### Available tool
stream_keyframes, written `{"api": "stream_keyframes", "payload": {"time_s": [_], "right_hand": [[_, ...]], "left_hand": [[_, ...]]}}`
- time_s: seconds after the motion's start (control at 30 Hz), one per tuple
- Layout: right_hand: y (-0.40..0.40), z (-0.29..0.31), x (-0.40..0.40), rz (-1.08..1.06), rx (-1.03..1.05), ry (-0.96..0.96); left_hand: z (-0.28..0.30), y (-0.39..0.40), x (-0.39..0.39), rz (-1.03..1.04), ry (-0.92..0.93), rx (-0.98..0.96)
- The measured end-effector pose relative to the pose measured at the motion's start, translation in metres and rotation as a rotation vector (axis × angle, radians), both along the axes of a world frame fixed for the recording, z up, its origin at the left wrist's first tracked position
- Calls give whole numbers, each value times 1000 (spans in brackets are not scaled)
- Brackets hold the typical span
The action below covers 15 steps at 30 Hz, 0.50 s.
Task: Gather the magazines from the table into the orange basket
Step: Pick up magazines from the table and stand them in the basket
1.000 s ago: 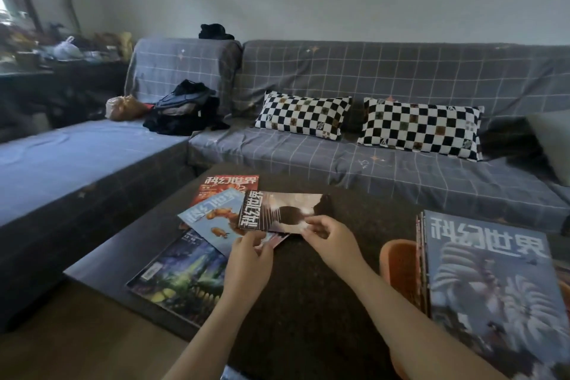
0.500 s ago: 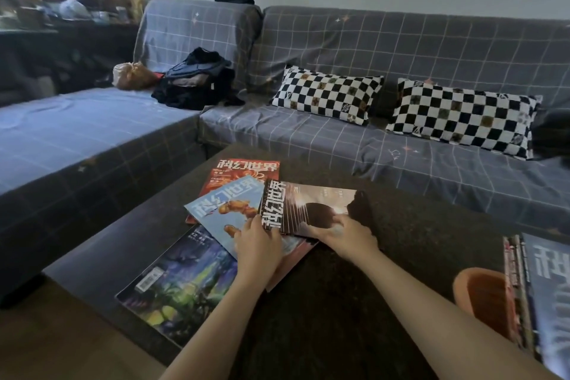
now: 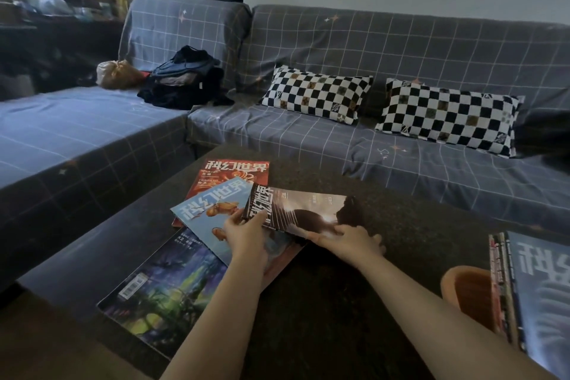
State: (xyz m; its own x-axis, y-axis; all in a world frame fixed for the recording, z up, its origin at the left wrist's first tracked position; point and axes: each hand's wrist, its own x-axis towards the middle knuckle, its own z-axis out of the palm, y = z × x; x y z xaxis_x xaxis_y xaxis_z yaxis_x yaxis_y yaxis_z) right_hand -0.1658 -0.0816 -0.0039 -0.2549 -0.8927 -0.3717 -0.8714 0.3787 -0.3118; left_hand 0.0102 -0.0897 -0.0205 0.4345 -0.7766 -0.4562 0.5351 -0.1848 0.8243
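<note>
A dark brown magazine lies tilted on top of a fan of magazines on the dark table. My left hand grips its left spine edge, and my right hand holds its near right edge. Under it lie a light blue magazine, a red magazine and a dark blue-green magazine near the table's front left edge. The orange basket stands at the right with several magazines upright in it.
A grey checked sofa wraps around the table's far and left sides. Two black-and-white checkered pillows lie on its seat, and a pile of dark clothes sits in the corner. A cluttered dark shelf stands at far left.
The view has shifted left, so the basket sits nearer the right edge. Both hands have stayed on the brown magazine, and its left edge now sits slightly raised off the blue one.
</note>
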Motion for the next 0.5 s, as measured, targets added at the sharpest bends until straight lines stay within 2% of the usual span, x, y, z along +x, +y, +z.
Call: {"api": "stream_keyframes", "payload": {"time_s": [0.03, 0.13, 0.23, 0.4, 0.5], "right_hand": [[5, 0, 2, -5, 4, -11], [24, 1, 9, -33, 16, -50], [44, 1, 13, -57, 18, -85], [84, 6, 20, -1, 15, -253], [112, 12, 17, -8, -47, -316]], "left_hand": [[0, 2, -4, 18, 75, -16], [1, 10, -10, 6, 114, -41], [9, 27, -18, -139, 223, -27], [13, 66, -45, -156, 94, -67], [21, 94, -46, -144, 86, -152]]}}
